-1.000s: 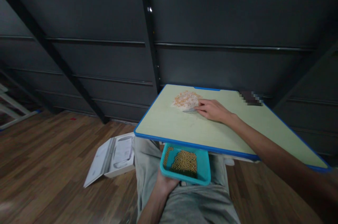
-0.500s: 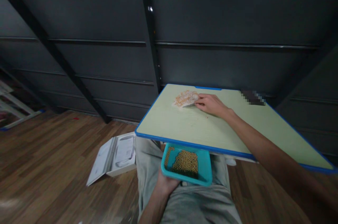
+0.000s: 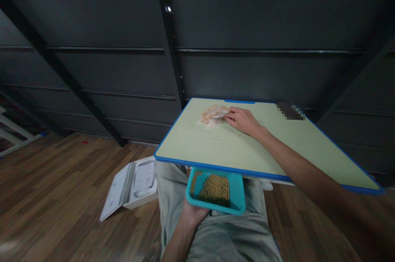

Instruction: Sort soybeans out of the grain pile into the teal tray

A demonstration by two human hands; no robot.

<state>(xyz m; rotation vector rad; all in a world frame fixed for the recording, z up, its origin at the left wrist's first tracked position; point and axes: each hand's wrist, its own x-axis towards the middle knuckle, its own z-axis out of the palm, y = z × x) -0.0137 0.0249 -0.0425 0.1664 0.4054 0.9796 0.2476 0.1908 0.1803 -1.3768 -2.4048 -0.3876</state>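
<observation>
My right hand (image 3: 242,120) is closed, fingers pinching a thin pale card (image 3: 218,117) held low over the tabletop (image 3: 191,142). Its edge meets a spread pile of yellow beans mixed with white grains (image 3: 205,119) that look like rice. Below the table's front edge, my left hand (image 3: 194,213) grips a teal plastic tray (image 3: 237,196) from its near left side. Inside the tray lie many round tan beans (image 3: 216,188), with a narrow band of them along the left wall. The left fingers are mostly hidden under the tray.
A blurred-out dark object (image 3: 291,111) lies at the table's back right. An opened white box (image 3: 143,182) sits on the wooden floor (image 3: 61,179) to the left. Behind the table rises a dark panelled wall (image 3: 123,68). One stray bean lies near my right wrist.
My right hand has lowered and turned the card, so it now shows edge-on within the pile. The view has shifted slightly; my left hand still holds the tray.
</observation>
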